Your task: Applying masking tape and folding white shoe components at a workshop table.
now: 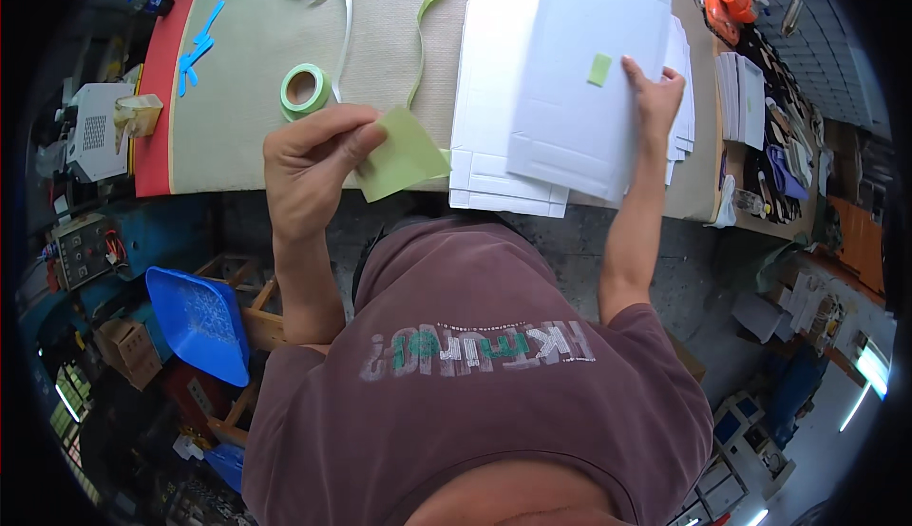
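Observation:
My left hand (313, 160) pinches a light green, square paper-like piece (399, 157) between thumb and fingers, near the table's front edge. A narrow green strip shows at that piece's right corner. With its thumb on top, my right hand (657, 98) grips the right side of a flat white cardboard sheet (560, 136). The sheet lies slanted over a stack of similar white sheets (494, 60) and carries a small green sticker (599, 70) close to my right thumb. A green tape roll (305, 91) rests just beyond my left hand.
A white ribbon-like strip (344, 37) and a green one (426, 22) trail across the table (247, 132). Blue plastic pieces (198, 51) lie near its red left edge. More white cardboard pieces (741, 98) and orange tools (727, 8) sit at the right. A blue stool seat (198, 322) stands lower left.

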